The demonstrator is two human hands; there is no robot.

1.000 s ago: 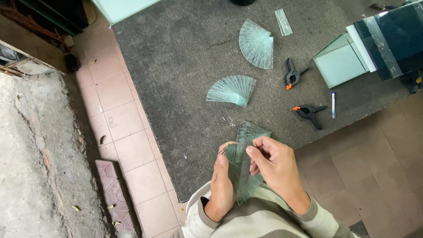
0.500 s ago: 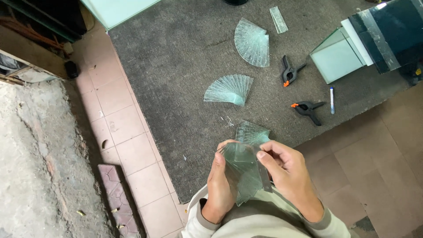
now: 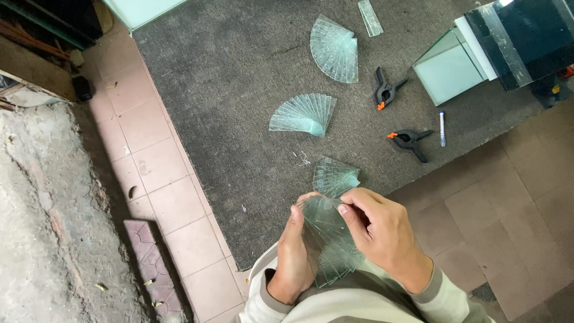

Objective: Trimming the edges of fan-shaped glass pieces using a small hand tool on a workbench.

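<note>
Holding fanned glass strips (image 3: 329, 239), both hands, left (image 3: 293, 251), right (image 3: 382, 230)

A glass-cutting workshop, seen from above: a dark felt-covered worktable (image 3: 239, 90) holds fanned stacks of cut glass strips (image 3: 305, 115), spring clamps (image 3: 410, 140) (black with orange tips), a marker pen (image 3: 442, 128) and a small glass tank (image 3: 449, 67), beside a tiled floor (image 3: 155, 185).

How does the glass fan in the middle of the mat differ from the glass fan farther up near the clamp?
The middle glass fan spreads leftward with its narrow end at the right; the far glass fan curves up and left with its narrow end at the bottom. The far one looks larger and lies beside a black clamp. Both are thin greenish glass strips fanned flat on the grey mat.
</note>
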